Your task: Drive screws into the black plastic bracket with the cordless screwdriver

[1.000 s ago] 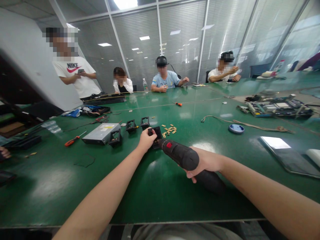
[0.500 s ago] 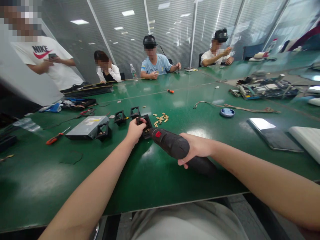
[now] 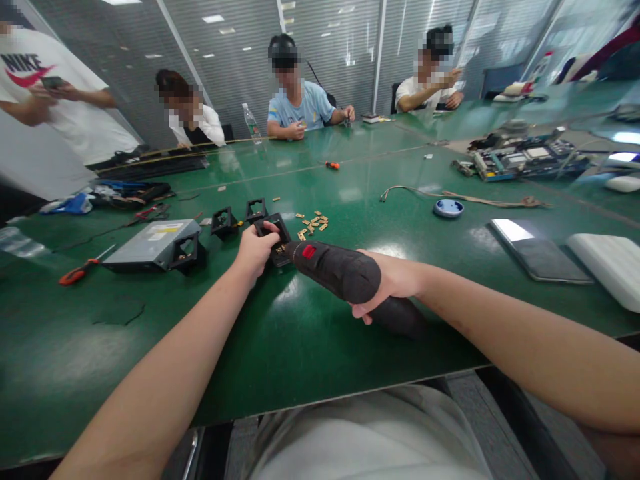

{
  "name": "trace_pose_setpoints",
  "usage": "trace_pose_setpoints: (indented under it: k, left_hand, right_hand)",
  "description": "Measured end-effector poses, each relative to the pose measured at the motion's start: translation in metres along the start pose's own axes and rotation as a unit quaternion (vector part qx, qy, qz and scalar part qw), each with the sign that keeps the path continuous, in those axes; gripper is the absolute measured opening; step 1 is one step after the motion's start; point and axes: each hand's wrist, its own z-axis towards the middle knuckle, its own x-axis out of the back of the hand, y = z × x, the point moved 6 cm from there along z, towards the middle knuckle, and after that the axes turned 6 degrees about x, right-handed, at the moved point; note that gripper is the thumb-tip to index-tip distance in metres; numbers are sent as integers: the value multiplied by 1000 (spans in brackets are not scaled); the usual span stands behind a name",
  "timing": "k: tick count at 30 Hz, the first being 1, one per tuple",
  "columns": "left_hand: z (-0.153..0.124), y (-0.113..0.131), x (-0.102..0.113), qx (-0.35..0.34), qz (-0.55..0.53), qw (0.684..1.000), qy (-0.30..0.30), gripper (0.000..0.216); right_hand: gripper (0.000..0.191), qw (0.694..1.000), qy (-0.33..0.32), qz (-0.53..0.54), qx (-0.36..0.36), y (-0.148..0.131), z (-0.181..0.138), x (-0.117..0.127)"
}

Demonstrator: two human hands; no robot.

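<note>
My left hand (image 3: 255, 250) grips the left edge of a black plastic frame (image 3: 281, 230) on the green table, thumb over its rim. Small brass-coloured parts show inside the frame. In my right hand (image 3: 387, 277) is a black cordless screwdriver (image 3: 340, 270) with a red switch, its front end pointing left into the frame. The tool's body hides its tip, so contact cannot be made out. Just beyond the frame lie several small brass plates (image 3: 315, 221). More black frames (image 3: 223, 222) stand to the left, one of them (image 3: 187, 253) against a silver disc drive (image 3: 150, 243).
An orange-handled screwdriver (image 3: 80, 272) lies at the left. To the right are a blue round dish (image 3: 449, 208), a cable (image 3: 480, 199), a dark tablet-like slab (image 3: 540, 252) and a circuit board assembly (image 3: 525, 157). Several people sit or stand across the table (image 3: 280, 360).
The view has shifted, so everything sits a little further left and higher. Both hands keep their grip, and the screwdriver stays at the frame.
</note>
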Motion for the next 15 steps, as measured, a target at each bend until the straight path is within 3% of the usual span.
trace_pose_setpoints:
  k: [15]
  left_hand:
    - [-2, 2, 0, -10, 17, 1000, 5, 26]
  right_hand:
    - [29, 1000, 17, 4, -3, 2, -1, 3]
